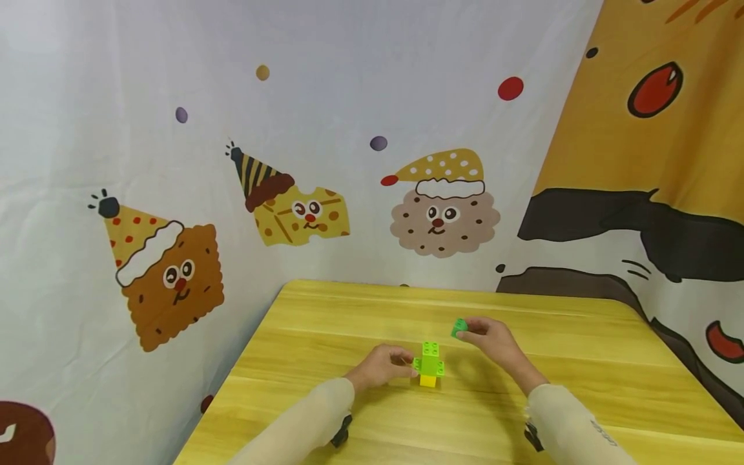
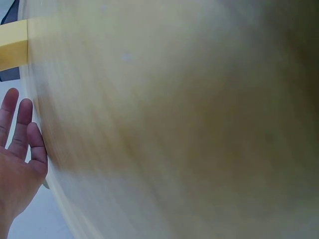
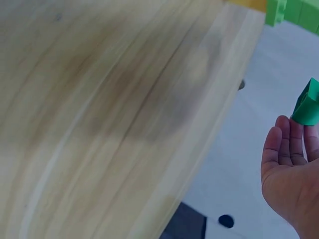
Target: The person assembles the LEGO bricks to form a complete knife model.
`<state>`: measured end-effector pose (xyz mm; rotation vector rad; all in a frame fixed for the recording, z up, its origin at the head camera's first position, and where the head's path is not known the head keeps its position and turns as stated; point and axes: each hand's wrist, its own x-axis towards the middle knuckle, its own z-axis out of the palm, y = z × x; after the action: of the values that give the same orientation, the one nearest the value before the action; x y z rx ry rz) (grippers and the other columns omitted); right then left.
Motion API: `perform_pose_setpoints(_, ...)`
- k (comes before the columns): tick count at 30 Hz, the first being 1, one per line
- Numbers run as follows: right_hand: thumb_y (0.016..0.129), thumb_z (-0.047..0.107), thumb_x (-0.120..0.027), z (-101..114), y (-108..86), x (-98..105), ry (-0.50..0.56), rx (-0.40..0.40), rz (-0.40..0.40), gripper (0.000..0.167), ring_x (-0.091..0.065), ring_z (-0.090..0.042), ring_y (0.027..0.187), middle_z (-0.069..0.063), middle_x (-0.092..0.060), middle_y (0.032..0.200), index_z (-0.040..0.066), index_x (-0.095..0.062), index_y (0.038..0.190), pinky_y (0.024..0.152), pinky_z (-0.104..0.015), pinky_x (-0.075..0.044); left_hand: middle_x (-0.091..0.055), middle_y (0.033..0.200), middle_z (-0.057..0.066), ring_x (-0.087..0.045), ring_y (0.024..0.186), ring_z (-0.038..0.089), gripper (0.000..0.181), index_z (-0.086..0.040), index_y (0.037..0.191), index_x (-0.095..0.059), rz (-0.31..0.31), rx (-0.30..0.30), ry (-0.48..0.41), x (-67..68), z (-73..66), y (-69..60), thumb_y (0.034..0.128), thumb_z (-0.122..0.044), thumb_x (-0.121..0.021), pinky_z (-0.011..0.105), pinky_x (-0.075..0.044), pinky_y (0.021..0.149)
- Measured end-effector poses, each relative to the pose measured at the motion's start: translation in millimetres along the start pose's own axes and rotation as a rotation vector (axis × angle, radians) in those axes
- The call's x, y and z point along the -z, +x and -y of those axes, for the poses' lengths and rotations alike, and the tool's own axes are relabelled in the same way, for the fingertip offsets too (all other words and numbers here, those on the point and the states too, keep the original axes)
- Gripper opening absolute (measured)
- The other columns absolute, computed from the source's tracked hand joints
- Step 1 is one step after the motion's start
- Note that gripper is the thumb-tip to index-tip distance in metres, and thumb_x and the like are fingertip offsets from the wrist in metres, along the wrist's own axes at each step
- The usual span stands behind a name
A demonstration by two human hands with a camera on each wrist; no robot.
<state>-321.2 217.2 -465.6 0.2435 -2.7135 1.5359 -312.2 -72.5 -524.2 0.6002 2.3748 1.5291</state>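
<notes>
A small stack of toy building bricks (image 1: 430, 361) stands upright on the table. It has a yellow brick (image 1: 427, 381) at the bottom, a tall lime-green middle and a lime-green studded brick jutting out on either side. My left hand (image 1: 380, 366) is at the stack's left side, thumb and forefinger around the left jutting brick. In the left wrist view its other fingers are loosely spread, and the forefinger and thumb are out of sight. My right hand (image 1: 494, 340) pinches a darker green brick (image 1: 459, 328) by fingertips and thumb, above the table and apart from the stack, up to its right.
The wood-grain table (image 1: 325, 316) reaches back to a white cloth wall (image 1: 325, 97) with printed cartoon figures. A yellow and black printed cloth (image 1: 639, 161) hangs on the right. Dark straps are partly visible at both wrists.
</notes>
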Motion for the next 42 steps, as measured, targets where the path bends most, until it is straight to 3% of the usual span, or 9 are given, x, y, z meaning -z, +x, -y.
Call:
perform_pose_setpoints(11, 0.089, 0.03, -0.076, 25, -6.3, -19, 0.041, 0.07, 0.015, 0.043, -0.062, -0.021, 0.095, -0.005, -0.069, 0.109, 0.006, -0.067, 0.124, 0.081, -0.04, -0.054, -0.068, 0.103, -0.002, -0.061, 0.09, 0.012, 0.03, -0.017, 0.114, -0.073, 0.001, -0.009, -0.006, -0.5, 1.7, 1.3, 0.087, -0.029, -0.079, 0.03, -0.052, 0.077)
perform_pose_setpoints(22, 0.09, 0.026, -0.076, 44, -15.5, -30, 0.035, 0.195, 0.06, 0.038, -0.062, -0.02, 0.098, -0.002, -0.069, 0.106, 0.006, -0.068, 0.122, 0.079, -0.032, -0.053, -0.069, 0.101, -0.004, -0.062, 0.089, 0.013, 0.025, -0.018, 0.11, -0.075, -0.005, -0.006, -0.025, -0.9, 0.5, 0.6, 0.0871, -0.027, -0.079, 0.029, -0.052, 0.073)
perform_pose_setpoints(33, 0.088, 0.026, -0.078, 45, -20.6, -35, -0.008, 0.23, 0.069, 0.03, -0.061, -0.017, 0.097, 0.002, -0.071, 0.104, 0.01, -0.073, 0.113, 0.081, -0.03, -0.05, -0.069, 0.102, -0.005, -0.062, 0.091, 0.015, 0.025, -0.018, 0.11, -0.075, 0.002, -0.01, -0.029, -0.6, -1.2, 1.2, 0.0873, -0.028, -0.079, 0.029, -0.052, 0.074)
perform_pose_setpoints(42, 0.087, 0.022, -0.078, 44, -22.8, -38, 0.011, 0.212, 0.091, 0.024, -0.06, -0.019, 0.097, 0.002, -0.07, 0.103, 0.011, -0.074, 0.109, 0.08, -0.03, -0.05, -0.069, 0.102, -0.005, -0.062, 0.091, 0.015, 0.025, -0.019, 0.11, -0.075, 0.0, -0.008, -0.023, -0.1, -1.3, 0.7, 0.0877, -0.028, -0.078, 0.029, -0.052, 0.074)
